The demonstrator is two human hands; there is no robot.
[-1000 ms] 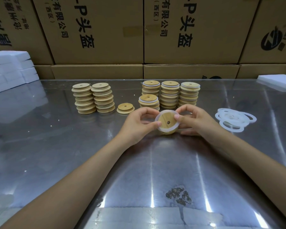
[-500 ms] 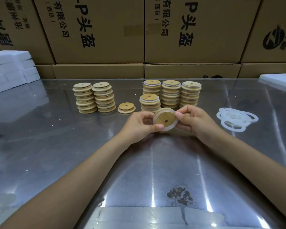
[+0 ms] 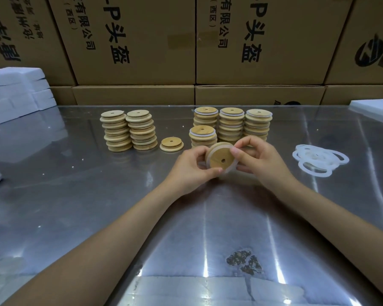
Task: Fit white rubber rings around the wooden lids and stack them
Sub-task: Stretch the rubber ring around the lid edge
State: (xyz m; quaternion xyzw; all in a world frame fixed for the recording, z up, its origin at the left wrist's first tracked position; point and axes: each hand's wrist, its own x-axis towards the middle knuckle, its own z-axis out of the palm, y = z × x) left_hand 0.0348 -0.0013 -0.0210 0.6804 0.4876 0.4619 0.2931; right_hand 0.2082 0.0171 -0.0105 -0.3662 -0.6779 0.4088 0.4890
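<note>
Both hands hold one round wooden lid (image 3: 220,158) with a centre hole, tilted toward me above the metal table. A white rubber ring (image 3: 230,168) sits around its rim. My left hand (image 3: 192,171) grips the lid's left and lower edge. My right hand (image 3: 258,159) pinches the ring at the lid's upper right edge. Behind the lid stand stacks of ringed lids (image 3: 231,123), the front one (image 3: 203,135) shorter. Two stacks of bare lids (image 3: 128,130) stand at the left, with a single bare lid (image 3: 171,144) beside them. Loose white rings (image 3: 318,159) lie at the right.
Cardboard boxes (image 3: 142,40) form a wall along the table's far edge. White foam blocks (image 3: 16,91) sit at the far left, another white piece (image 3: 374,109) at the far right. A dark stain (image 3: 244,260) marks the reflective metal table (image 3: 97,206) near me.
Both hands have lifted the lid slightly and moved it away from me, toward the stacks. The ring has settled closer around the lid's rim.
</note>
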